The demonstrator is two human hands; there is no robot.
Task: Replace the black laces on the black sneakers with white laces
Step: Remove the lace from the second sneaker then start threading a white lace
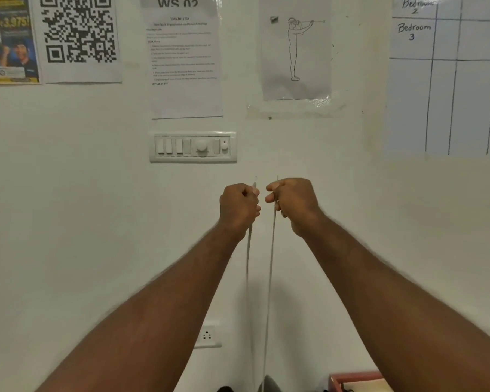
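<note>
Two strands of white lace (271,264) rise side by side from the bottom edge of the view, in front of the wall. The left hand (239,206) is curled in a fist round the left strand. The right hand (293,205) is curled round the right strand. A short tip of lace shows above each fist. The fists are near each other but apart. Both strands run straight and appear taut.

Only a dark sliver of the sneaker (270,385) shows at the bottom edge, directly beneath the strands. Its eyelets and tongue are out of view. A red box (354,377) sits near it on the right.

Progress, as a judgement:
- Both ends lead down to one spot, so the white lace is probably threaded through at least one pair of eyelets.
- The upward pull suggests evening the two ends or drawing out slack.
- No black lace is in view, so it has likely been removed from this shoe.
- The number of rows laced cannot be told.

Likely remaining: any unlaced rows, the knot, and the second sneaker, which is not shown
</note>
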